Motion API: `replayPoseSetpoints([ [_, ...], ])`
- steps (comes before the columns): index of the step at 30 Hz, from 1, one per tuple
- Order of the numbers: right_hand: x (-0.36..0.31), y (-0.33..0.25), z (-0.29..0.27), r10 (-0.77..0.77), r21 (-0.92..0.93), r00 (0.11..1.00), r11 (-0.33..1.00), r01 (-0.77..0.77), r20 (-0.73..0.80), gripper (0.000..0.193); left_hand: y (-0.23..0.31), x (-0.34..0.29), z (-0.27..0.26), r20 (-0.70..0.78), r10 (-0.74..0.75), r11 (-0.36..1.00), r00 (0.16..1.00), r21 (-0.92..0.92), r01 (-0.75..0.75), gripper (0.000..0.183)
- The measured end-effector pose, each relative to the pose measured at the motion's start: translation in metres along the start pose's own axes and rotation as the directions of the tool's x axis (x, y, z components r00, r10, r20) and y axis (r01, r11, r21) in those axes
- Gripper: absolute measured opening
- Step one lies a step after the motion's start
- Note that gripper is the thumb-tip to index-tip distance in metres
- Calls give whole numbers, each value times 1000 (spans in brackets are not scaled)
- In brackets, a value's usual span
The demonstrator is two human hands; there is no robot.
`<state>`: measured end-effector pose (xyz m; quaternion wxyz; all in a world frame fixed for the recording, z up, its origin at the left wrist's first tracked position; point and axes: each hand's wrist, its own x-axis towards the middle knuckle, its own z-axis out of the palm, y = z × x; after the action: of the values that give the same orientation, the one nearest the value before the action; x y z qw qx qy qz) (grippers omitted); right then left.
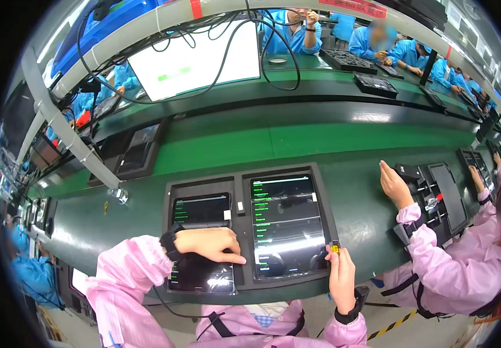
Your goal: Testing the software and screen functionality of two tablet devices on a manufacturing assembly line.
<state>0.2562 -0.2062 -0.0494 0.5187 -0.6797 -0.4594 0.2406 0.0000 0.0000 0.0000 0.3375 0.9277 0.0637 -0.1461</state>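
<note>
On the green workbench lies a black 2-bay tray, holding the right tablet and left tablet, both lit. The left hand, fingers half-curled and seemingly empty, is over the left tablet; the right hand pinches a black-and-yellow piece at the tray's right edge.

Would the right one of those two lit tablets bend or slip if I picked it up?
The right tablet probably stays stiff, since it looks like a flat slab. Its shiny front, catching glare, might feel slippery. Lying flat in the dark tray, it likely won't roll.
</note>
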Motion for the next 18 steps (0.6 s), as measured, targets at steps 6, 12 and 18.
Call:
replayPoseSetpoints([
  [6,6,0,7,-103,-28,994,994,102,-40,24,88,-9,43,-711,-356,932,606,-230,279,23],
  [12,4,17,5,28,137,1000,990,-27,-5,25,112,23,80,-654,-551,833,519,-397,384,43],
  [18,4,31,3,-9,304,997,952,-14,74,31,104,54,80,-663,-633,749,400,-394,533,55],
])
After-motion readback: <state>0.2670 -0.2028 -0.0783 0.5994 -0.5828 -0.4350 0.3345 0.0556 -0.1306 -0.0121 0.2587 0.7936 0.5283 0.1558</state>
